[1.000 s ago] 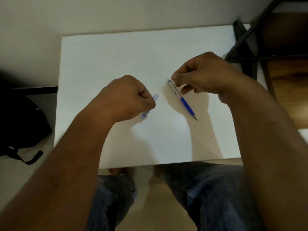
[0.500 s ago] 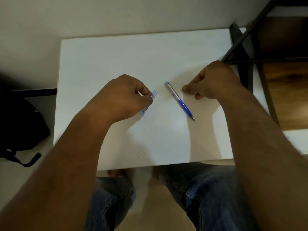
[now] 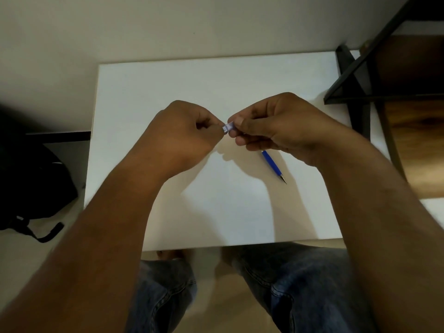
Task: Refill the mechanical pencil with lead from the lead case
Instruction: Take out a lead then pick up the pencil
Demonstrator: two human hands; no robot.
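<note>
1. Both hands meet above the middle of the white worktop (image 3: pixel 168 92). The left hand (image 3: pixel 182 138) has its grip pinched shut on the lead case (image 3: pixel 227 128), a small pale bluish box of which only one end shows between the two hands.
2. The right hand (image 3: pixel 276 126) has its grip narrowed onto that exposed end, thumb and forefinger closed on what I judge to be the cap or sliding lid.
3. The step in hand looks like opening the case. To do it well, the left hand should hold the body firmly while the right eases the lid off in line with the case, without twisting, since the leads inside snap easily.
4. The opening is best kept level or tipped slightly up over the worktop, so that no leads spill and roll toward an edge.
5. The mechanical pencil (image 3: pixel 272 164) lies free on the worktop toward its right edge, tip pointing at the near right corner; its upper end is hidden under the right hand. Whether its cap is off I cannot tell.
6. Compared with half a second ago, the right hand has left its spot beside the pencil and come across to the case, and the left hand has lifted the case away from the surface. The pencil lies where it did.
</note>
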